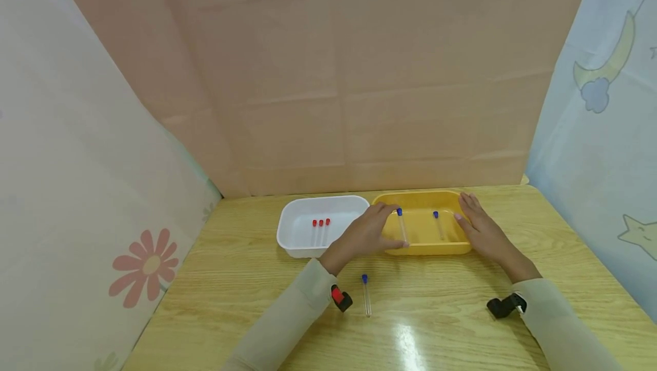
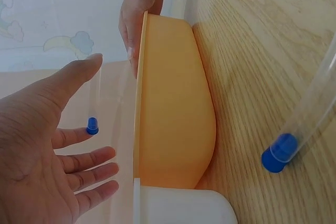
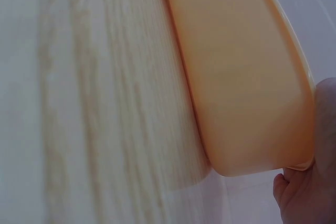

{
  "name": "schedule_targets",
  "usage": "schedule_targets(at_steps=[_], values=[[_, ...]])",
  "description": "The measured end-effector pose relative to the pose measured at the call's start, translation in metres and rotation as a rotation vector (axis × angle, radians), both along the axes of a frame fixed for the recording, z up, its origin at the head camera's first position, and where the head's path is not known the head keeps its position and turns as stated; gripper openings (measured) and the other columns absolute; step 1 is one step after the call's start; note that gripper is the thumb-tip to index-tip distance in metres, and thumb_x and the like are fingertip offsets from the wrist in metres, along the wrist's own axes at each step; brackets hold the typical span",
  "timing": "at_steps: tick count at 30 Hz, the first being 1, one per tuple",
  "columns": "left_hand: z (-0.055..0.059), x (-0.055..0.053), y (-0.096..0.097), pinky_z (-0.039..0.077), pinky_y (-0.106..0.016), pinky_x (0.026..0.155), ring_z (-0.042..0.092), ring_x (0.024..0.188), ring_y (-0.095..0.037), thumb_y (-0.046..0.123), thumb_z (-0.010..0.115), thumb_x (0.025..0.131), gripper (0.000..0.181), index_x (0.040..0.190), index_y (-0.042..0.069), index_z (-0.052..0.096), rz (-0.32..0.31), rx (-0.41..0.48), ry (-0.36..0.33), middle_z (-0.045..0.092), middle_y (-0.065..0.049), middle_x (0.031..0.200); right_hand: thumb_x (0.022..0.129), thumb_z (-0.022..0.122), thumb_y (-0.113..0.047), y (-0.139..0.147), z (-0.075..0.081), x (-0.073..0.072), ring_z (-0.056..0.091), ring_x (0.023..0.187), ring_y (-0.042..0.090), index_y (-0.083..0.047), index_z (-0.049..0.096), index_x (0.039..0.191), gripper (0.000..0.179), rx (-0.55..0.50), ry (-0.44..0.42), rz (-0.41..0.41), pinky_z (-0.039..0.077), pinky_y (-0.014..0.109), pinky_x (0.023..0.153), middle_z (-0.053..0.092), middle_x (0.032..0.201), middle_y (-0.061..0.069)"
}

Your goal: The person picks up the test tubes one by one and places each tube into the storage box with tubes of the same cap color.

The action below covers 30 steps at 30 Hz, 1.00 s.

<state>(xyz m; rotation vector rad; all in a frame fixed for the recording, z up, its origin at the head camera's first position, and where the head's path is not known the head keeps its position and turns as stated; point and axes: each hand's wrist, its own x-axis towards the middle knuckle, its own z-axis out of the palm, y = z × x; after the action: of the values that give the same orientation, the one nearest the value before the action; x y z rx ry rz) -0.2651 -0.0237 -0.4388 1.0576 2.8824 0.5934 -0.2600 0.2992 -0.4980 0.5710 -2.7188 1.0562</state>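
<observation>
One blue-capped tube (image 1: pixel 402 227) is held by the left hand (image 1: pixel 366 231), thumb and forefinger wide apart; the yellow tray (image 1: pixel 431 249) is gripped by the right hand (image 1: pixel 485 236).

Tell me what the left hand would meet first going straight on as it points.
Most likely the yellow tray: the left hand, pinching a blue-capped tube, points across it toward its far side. Depth is unclear; if high enough, it would pass over and meet the brown sheet behind.
</observation>
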Motion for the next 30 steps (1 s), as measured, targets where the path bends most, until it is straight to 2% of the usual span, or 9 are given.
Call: schedule_targets(at_steps=[6, 17, 25, 30], values=[[-0.003, -0.007, 0.004, 0.047, -0.038, 0.106, 0.044, 0.139, -0.022, 0.063, 0.07, 0.087, 0.091, 0.157, 0.016, 0.037, 0.008, -0.007, 0.018, 0.041, -0.004, 0.157, 0.111, 0.04, -0.027, 0.0, -0.002, -0.002, -0.012, 0.153, 0.041, 0.012, 0.01, 0.156, 0.067, 0.001, -0.01, -0.01, -0.003, 0.065, 0.118, -0.001, 0.167, 0.025], [-0.007, -0.018, 0.011, 0.047, -0.038, 0.106, 0.044, 0.139, -0.022, 0.058, 0.074, 0.086, 0.091, 0.157, 0.015, 0.036, 0.013, 0.026, 0.005, 0.041, -0.006, 0.157, 0.11, 0.044, -0.026, 0.001, 0.0, -0.003, -0.01, 0.153, 0.041, 0.01, 0.009, 0.157, 0.068, 0.015, -0.006, -0.017, -0.002, 0.066, 0.117, -0.001, 0.167, 0.026], [-0.007, -0.023, 0.015, 0.044, -0.038, 0.11, 0.042, 0.142, -0.023, 0.057, 0.074, 0.087, 0.092, 0.158, 0.015, 0.035, 0.024, 0.009, -0.034, 0.039, -0.008, 0.158, 0.111, 0.042, -0.029, 0.001, -0.002, -0.003, -0.011, 0.153, 0.041, 0.011, 0.01, 0.157, 0.069, 0.017, -0.008, -0.016, -0.002, 0.066, 0.118, 0.0, 0.166, 0.026], [-0.009, -0.028, 0.017, 0.042, -0.038, 0.111, 0.041, 0.143, -0.024, 0.054, 0.074, 0.088, 0.09, 0.157, 0.012, 0.036, -0.002, 0.023, -0.044, 0.039, -0.01, 0.157, 0.111, 0.043, -0.03, 0.0, -0.003, -0.002, -0.011, 0.153, 0.04, 0.011, 0.01, 0.157, 0.07, 0.018, -0.009, -0.02, -0.002, 0.065, 0.118, 0.0, 0.167, 0.026]])
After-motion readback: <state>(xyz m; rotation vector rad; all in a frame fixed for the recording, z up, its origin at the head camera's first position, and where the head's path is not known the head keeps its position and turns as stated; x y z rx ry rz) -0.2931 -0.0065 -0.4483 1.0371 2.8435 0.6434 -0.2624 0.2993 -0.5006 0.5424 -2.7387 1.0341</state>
